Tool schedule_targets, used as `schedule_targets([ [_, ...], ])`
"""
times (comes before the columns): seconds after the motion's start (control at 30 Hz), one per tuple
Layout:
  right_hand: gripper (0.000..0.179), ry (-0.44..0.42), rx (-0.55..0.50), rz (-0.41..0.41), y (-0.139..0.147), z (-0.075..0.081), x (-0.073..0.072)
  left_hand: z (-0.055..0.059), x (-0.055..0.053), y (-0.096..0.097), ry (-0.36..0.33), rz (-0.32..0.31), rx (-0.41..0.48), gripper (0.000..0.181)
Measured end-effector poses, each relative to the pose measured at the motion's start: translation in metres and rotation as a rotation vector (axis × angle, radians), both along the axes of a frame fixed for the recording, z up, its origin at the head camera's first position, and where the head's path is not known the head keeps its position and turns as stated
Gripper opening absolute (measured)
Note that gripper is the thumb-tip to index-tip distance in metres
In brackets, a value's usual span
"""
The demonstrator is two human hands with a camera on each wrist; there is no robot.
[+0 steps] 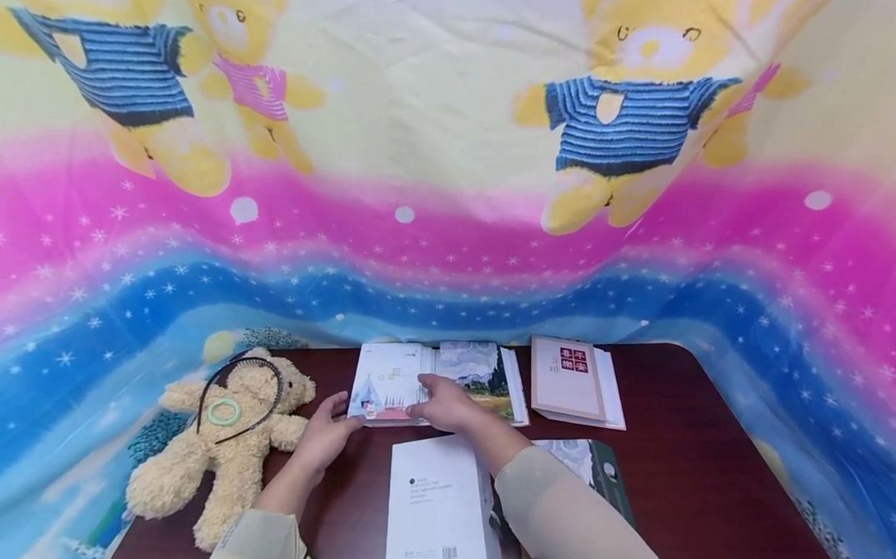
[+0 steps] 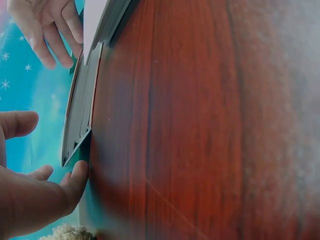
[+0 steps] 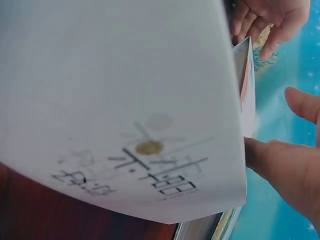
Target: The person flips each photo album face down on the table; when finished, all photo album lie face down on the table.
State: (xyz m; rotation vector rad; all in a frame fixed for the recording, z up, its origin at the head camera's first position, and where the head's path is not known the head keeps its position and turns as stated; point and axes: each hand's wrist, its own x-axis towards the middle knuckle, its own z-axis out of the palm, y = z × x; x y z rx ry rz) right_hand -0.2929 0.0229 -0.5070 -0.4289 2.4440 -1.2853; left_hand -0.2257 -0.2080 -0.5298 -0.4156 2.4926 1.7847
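Near the far edge of the dark-red wooden desk (image 1: 708, 508) lies a rectangular white paper book with pastel pictures (image 1: 388, 381). The left hand (image 1: 329, 434) and right hand (image 1: 448, 406) flank it, fingers loosely extended; light, even pressure from both sides should keep it square.

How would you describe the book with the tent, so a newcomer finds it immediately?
On the dark table, look along the far edge. The tent book there lies nearest the teddy bear. Its white cover shows a small blue tent, whereas the right neighbour shows a painted landscape.
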Motion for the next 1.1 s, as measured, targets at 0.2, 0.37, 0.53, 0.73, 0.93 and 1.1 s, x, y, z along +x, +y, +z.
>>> schedule_targets([
  [0.2, 0.077, 0.012, 0.033, 0.013, -0.005, 0.002, 0.003, -0.004, -0.006, 0.005, -0.015, 0.001, -0.009, 0.071],
  [0.37, 0.076, 0.003, 0.044, 0.025, -0.008, 0.001, 0.003, -0.004, -0.008, 0.008, -0.028, 0.0, 0.013, 0.072],
  [0.53, 0.073, 0.021, 0.062, 0.049, -0.011, 0.0, 0.002, -0.004, -0.011, 0.006, -0.028, 0.034, 0.013, 0.071],
  [0.73, 0.073, 0.01, 0.049, 0.039, -0.013, -0.003, 0.001, -0.003, -0.011, 0.002, -0.009, 0.058, 0.03, 0.072],
  [0.93, 0.07, -0.012, 0.004, 0.031, -0.011, -0.006, 0.0, 0.002, -0.007, 0.001, 0.036, 0.063, 0.064, 0.072],
  [1.1, 0.069, -0.065, -0.064, 0.038, -0.007, -0.005, 0.001, 0.009, -0.007, 0.003, 0.076, 0.07, 0.095, 0.072],
])
